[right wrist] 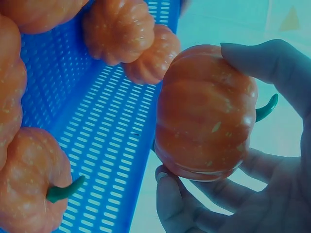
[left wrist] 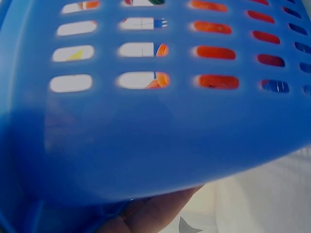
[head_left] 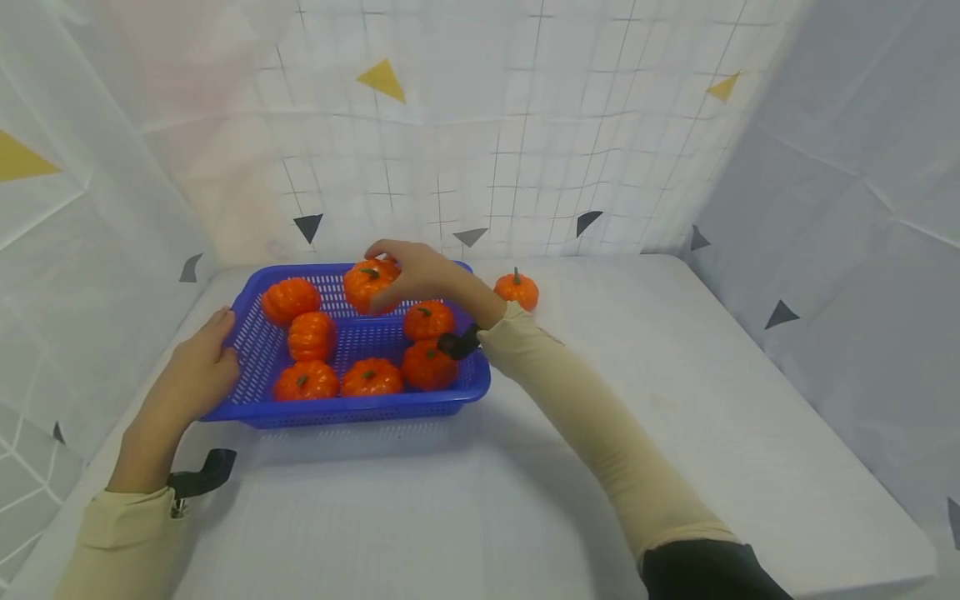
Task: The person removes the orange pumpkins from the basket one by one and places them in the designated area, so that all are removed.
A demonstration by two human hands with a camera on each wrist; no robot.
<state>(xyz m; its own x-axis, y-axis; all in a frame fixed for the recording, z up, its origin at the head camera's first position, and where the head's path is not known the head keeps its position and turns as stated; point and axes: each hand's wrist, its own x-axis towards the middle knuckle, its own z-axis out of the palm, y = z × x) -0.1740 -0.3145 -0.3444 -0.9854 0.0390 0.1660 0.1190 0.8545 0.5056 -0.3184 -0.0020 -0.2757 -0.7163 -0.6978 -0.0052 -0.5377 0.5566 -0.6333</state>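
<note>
A blue perforated plastic basket stands on the table with several small orange toy pumpkins in it, among them a pumpkin at the front left. My left hand grips the basket's left rim; in the left wrist view its fingers show below the blue wall. Over the back of the basket, my right hand holds an orange pumpkin between thumb and fingers. Its green stem points toward the palm in the right wrist view. Another pumpkin sits outside, right of the basket.
The white table extends to the right and in front of the basket. White sheeting with grid lines and triangles hangs behind, and grey sheeting stands at the right. A black wrist strap juts from the left wrist.
</note>
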